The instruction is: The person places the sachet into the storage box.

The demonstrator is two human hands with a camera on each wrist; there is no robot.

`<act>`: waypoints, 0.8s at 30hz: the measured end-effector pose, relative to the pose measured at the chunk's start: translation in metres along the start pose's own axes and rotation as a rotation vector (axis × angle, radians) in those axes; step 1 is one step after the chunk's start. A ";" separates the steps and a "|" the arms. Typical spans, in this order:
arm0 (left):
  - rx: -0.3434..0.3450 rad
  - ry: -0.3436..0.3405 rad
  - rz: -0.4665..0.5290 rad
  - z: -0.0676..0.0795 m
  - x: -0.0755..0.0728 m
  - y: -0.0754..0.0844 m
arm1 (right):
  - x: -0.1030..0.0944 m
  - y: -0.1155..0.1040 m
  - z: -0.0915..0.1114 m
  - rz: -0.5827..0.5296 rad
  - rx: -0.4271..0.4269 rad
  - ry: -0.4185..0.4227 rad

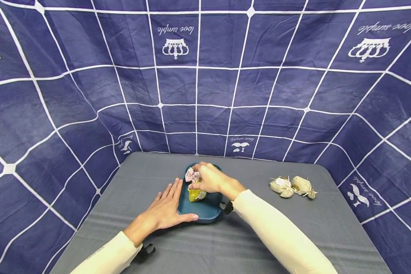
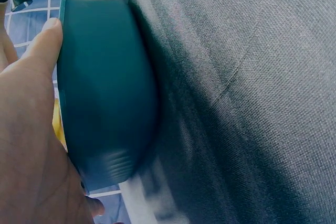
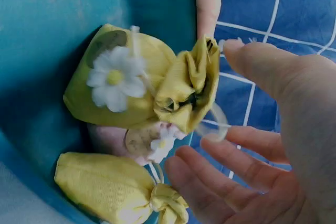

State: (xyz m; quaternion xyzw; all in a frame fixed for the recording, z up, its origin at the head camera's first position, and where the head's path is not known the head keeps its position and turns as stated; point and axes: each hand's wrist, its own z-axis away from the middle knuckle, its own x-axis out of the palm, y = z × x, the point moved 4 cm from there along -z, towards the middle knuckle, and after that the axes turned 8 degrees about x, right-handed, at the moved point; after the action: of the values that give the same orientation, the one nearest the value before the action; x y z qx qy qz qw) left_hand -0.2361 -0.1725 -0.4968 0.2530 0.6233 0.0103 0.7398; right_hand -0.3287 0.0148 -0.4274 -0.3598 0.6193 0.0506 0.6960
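Observation:
A teal basin (image 1: 200, 211) stands on the grey cloth. My left hand (image 1: 167, 210) lies along its left side with fingers straight, thumb at the near rim; in the left wrist view the thumb rests on the basin wall (image 2: 107, 87). Inside are two yellow drawstring pouches, one with a white daisy (image 3: 114, 77), the other yellow pouch (image 3: 105, 184) lower in the right wrist view. A pink pouch (image 3: 118, 141) lies between them. My right hand (image 1: 210, 179) reaches over the basin, its thumb and fingers spread loosely about the ruffled neck of the daisy pouch.
Two beige drawstring pouches, one with a white flower (image 1: 281, 182) and another beige pouch (image 1: 302, 185) beside it, lie on the grey table cloth (image 1: 260, 228) to the right. Blue curtain (image 1: 219, 87) with white grid lines encloses the back and sides.

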 end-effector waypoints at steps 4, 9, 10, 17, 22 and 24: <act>-0.002 0.001 0.001 0.000 0.002 -0.001 | -0.004 0.004 0.004 -0.010 -0.022 0.030; -0.006 0.008 0.000 -0.001 0.002 -0.002 | -0.012 0.008 0.009 -0.017 -0.047 0.075; -0.006 0.009 0.002 -0.001 0.002 -0.001 | -0.014 0.009 0.010 -0.020 -0.046 0.080; -0.009 -0.001 0.009 0.000 0.000 0.000 | -0.024 0.014 0.016 -0.021 -0.026 0.116; -0.003 0.004 0.022 0.001 -0.002 0.002 | -0.029 0.020 0.023 -0.009 0.014 0.134; -0.003 0.005 0.022 0.002 -0.002 0.002 | -0.031 0.023 0.026 -0.001 0.025 0.143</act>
State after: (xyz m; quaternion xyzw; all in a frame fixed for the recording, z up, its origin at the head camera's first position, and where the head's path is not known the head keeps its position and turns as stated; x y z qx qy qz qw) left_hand -0.2341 -0.1719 -0.4939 0.2587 0.6223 0.0200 0.7385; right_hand -0.3261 0.0587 -0.4101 -0.3542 0.6679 0.0168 0.6543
